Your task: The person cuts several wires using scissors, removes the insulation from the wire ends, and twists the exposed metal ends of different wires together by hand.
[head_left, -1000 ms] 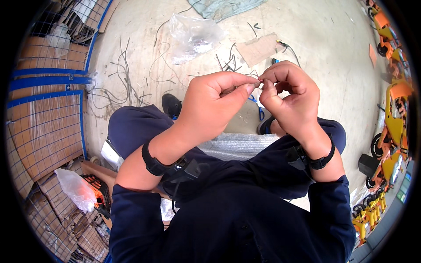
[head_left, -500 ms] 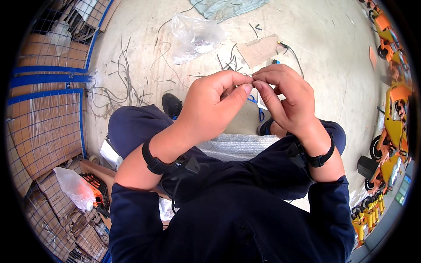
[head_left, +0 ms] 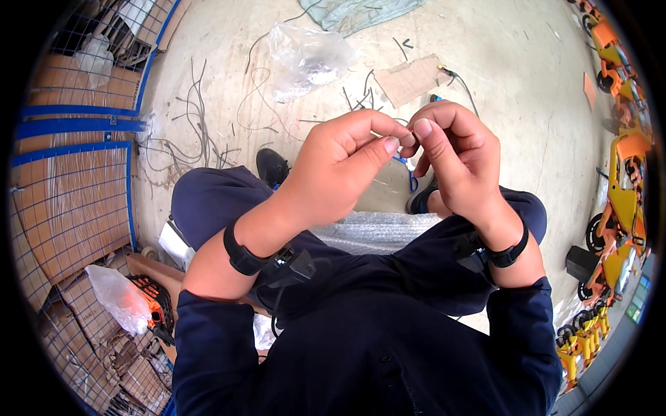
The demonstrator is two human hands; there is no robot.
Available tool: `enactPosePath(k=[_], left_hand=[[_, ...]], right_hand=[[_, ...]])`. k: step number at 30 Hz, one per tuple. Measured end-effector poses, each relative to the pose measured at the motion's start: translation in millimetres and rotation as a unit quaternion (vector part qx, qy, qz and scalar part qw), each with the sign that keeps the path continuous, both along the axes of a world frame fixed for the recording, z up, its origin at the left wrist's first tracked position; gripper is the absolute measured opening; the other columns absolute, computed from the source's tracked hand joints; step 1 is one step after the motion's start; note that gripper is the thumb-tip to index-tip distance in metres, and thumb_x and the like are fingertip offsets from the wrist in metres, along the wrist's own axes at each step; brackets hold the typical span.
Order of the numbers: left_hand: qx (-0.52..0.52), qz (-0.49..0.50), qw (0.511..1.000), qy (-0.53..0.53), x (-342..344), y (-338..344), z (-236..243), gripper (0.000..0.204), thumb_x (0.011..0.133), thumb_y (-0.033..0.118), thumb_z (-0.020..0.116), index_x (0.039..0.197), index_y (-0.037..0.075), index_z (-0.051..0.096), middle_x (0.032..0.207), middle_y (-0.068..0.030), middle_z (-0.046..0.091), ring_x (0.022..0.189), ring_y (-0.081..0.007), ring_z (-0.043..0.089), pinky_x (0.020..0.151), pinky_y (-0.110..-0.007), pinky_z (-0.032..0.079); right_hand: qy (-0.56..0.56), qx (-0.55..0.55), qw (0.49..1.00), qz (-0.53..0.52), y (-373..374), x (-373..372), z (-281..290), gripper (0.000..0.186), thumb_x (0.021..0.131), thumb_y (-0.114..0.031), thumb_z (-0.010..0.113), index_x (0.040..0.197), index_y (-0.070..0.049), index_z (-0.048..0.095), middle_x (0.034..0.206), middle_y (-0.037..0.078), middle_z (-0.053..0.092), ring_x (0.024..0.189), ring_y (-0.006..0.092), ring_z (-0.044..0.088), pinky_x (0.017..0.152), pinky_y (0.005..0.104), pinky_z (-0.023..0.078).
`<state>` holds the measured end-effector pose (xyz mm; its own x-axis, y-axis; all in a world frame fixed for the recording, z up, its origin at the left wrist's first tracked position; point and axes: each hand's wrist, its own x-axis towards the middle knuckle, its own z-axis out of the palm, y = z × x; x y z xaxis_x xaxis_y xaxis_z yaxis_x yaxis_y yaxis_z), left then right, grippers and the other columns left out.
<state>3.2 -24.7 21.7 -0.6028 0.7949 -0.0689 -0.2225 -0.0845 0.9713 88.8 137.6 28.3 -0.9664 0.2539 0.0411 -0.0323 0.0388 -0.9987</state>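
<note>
My left hand (head_left: 340, 163) and my right hand (head_left: 454, 156) meet above the floor between my knees, fingertips touching or almost so. Thumb and forefinger of each are pinched together. Whatever they hold is too small and too covered by the fingers to name. Partly hidden beneath the right fingers lie blue-handled scissors (head_left: 413, 182). Just beyond the hands are short dark cable pieces (head_left: 362, 102) and a flat piece of cardboard (head_left: 411, 82).
A clear plastic bag (head_left: 309, 61) lies ahead, with loose dark cables (head_left: 201, 121) to its left. A blue-framed mesh cage (head_left: 76, 125) full of cardboard stands at left. Yellow and orange wheeled machines (head_left: 628, 201) line the right side. Bubble wrap (head_left: 381, 232) lies between my legs.
My right thumb has shifted up over the forefinger, and the right hand has turned slightly. The left fingertips have moved a little to the right; the forearms hardly moved.
</note>
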Motion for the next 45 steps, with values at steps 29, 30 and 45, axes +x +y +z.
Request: enactPosePath(k=[29,30,45], left_hand=[[-0.031,0.039,0.990,0.133,-3.2,-1.7,-7.7,0.013,0.095,0.007,0.057,0.103,-0.001,0.063,0.088,-0.0023,0.065,0.076,-0.0038,0.054,0.066,-0.019,0.043],[-0.029,0.042,0.989,0.140,-3.2,-2.0,-7.5,0.013,0.095,0.006,0.056,0.103,-0.001,0.063,0.088,-0.0022,0.065,0.075,-0.0036,0.054,0.065,-0.019,0.043],[-0.099,0.045,0.981,0.163,4.9,-3.5,6.8,0.009,0.092,0.005,0.058,0.097,-0.001,0.065,0.077,0.0014,0.061,0.067,-0.0019,0.048,0.057,-0.020,0.039]], right_hand=[[0.186,0.340,0.922,0.015,8.9,-10.9,-4.5,0.023,0.077,0.001,0.071,0.099,-0.002,0.065,0.081,0.008,0.064,0.065,0.0171,0.061,0.050,0.0257,0.046],[0.192,0.340,0.920,0.012,8.4,-11.4,-5.3,0.024,0.077,0.001,0.071,0.099,-0.002,0.065,0.080,0.008,0.064,0.065,0.0176,0.061,0.050,0.0258,0.046],[0.081,0.152,0.985,-0.009,1.8,-4.2,-10.3,0.003,0.086,-0.001,0.064,0.090,-0.001,0.064,0.076,0.003,0.063,0.058,0.0086,0.054,0.047,0.0215,0.041]])
